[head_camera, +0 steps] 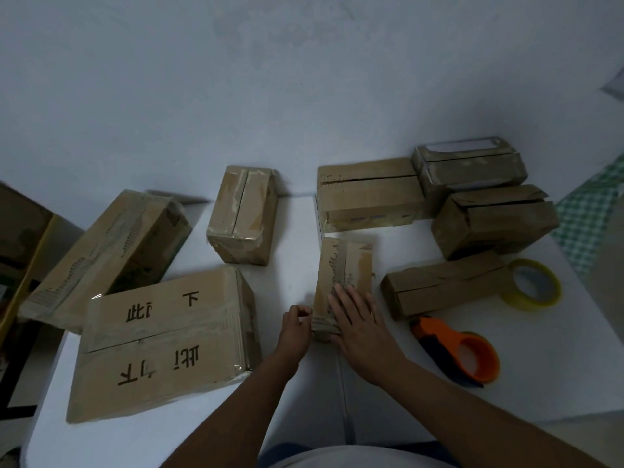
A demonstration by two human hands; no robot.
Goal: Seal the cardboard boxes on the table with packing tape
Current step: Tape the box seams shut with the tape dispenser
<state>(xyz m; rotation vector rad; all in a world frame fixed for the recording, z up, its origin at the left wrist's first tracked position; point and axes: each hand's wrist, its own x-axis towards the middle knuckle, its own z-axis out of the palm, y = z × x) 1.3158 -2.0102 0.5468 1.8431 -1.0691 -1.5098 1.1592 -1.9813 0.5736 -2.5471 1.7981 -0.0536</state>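
Observation:
A small cardboard box (pixel 344 265) lies in the middle of the white table (pixel 297 231), its top streaked with old tape. My right hand (pixel 358 319) rests flat on its near end, fingers straight. My left hand (pixel 297 327) is at the box's near left corner with curled fingers, pinching something small there, probably a tape end. An orange tape dispenser (pixel 462 352) lies on the table to the right of my right forearm. A yellow roll of packing tape (pixel 531 285) sits further right.
Several other cardboard boxes ring the work spot: a large printed one (pixel 165 339) at near left, a long one (pixel 104 251) hanging off the left edge, one (pixel 243 214) at centre back, others (pixel 371 194) at back right. A green checked cloth (pixel 587 214) lies beyond the right edge.

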